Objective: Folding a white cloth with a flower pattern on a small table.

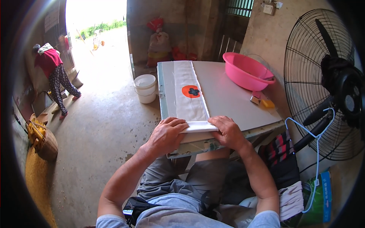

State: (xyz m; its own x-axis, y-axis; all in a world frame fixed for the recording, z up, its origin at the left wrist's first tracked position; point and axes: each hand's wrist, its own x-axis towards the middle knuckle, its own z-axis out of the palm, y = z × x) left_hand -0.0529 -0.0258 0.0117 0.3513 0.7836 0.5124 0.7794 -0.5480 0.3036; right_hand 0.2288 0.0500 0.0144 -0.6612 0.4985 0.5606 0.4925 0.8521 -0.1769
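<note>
A long white cloth strip (186, 109) lies lengthwise on the table (228, 108), with an orange persimmon-like motif (190, 91) on it. Its near end is rolled or folded into a narrow white bundle (199, 126) at the table's front edge. My left hand (168, 135) grips the left end of that bundle, fingers curled over the top. On the right end my right hand (228, 131) holds it in the same way. Both thumbs are mostly hidden beneath the hands. The strip's right side shows a frayed-looking edge.
A pink basin (246, 71), a small box (255, 99) and a yellow block (268, 103) sit on the table's right side. Beside it stand a large black fan (319, 85) and a blue hanger (318, 136). At left are a white bucket (146, 94), a corn basket (48, 145) and a bending person (52, 64).
</note>
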